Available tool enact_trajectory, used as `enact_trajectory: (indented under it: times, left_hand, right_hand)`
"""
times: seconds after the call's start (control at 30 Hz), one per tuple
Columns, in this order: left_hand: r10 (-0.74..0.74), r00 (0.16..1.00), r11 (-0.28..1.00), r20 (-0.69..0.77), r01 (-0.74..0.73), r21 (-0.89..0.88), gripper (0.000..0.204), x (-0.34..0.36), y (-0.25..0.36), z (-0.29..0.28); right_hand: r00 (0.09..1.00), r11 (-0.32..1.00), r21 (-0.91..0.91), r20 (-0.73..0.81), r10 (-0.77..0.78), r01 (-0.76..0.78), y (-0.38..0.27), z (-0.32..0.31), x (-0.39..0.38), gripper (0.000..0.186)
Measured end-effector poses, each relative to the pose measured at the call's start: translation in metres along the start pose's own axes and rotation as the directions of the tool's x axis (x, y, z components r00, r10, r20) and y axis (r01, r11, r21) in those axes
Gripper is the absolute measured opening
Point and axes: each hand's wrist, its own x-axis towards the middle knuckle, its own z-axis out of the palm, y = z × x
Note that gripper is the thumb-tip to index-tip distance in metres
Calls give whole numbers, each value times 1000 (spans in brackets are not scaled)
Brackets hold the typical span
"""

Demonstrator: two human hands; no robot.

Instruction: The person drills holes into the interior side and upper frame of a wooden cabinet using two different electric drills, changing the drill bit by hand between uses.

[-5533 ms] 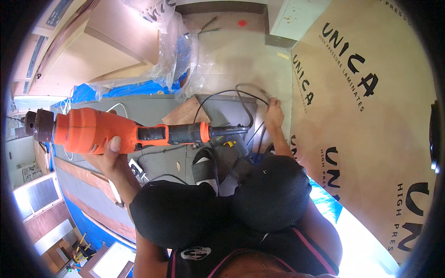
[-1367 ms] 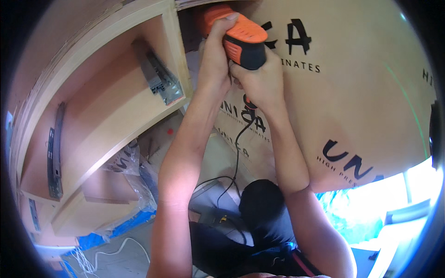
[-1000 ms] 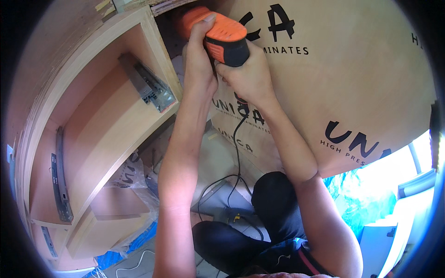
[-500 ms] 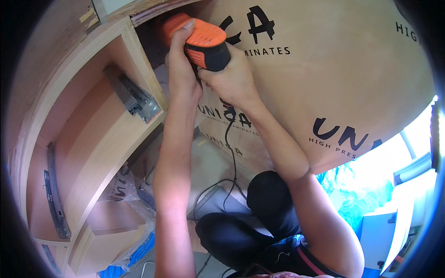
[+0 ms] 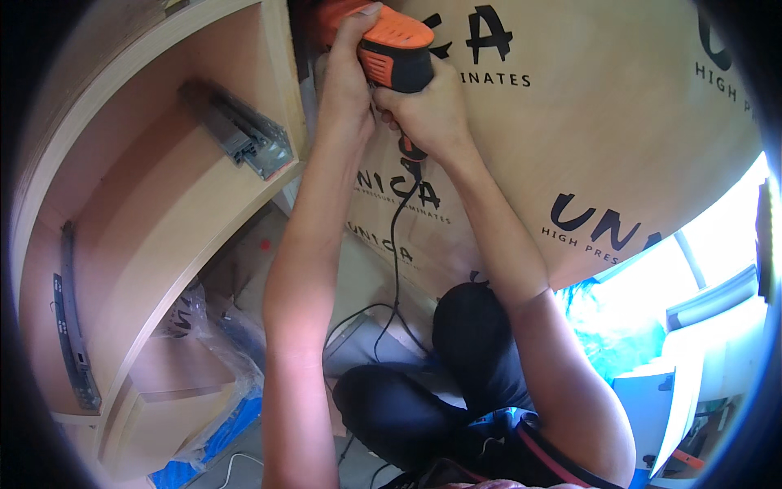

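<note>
As fingers (image 5: 388, 120) grip drill (image 5: 401, 33), cabinet edge (image 5: 288, 81) close.

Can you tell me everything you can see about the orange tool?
The tool has a slotted orange body and a black back end, both plastic-looking. Its back faces the person; its front disappears into a dark gap beside the cabinet, so the tip is hidden. The left hand holds the body's side, thumb on top. The right hand grips the handle underneath, whose orange-and-black end shows below. A black cord hangs from there. I can't tell whether it's running.
</note>
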Motion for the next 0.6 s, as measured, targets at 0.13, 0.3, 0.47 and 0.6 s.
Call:
enact_trajectory:
  times: [0.13, 0.3, 0.47, 0.6]
  left_hand:
    - [-52, 999, 998, -4, 51, -43, 40, -8, 6, 8]
    - [-159, 984, 986, 77, 163, -43, 44, -4, 3, -1]
    - [-148, 986, 989, 74, 148, 6, 46, -1, -3, -9]
    - [-204, 976, 978, 70, 201, 54, 44, 1, -6, -5]
  right_hand:
    - [998, 998, -11, -6, 57, -57, -15, 0, -2, 26]
    - [996, 996, -42, -29, 80, -81, -15, 4, -4, 19]
    - [998, 998, 9, -13, 56, -56, -8, 7, -4, 22]
    - [997, 997, 18, -12, 75, -74, -13, 1, -3, 22]
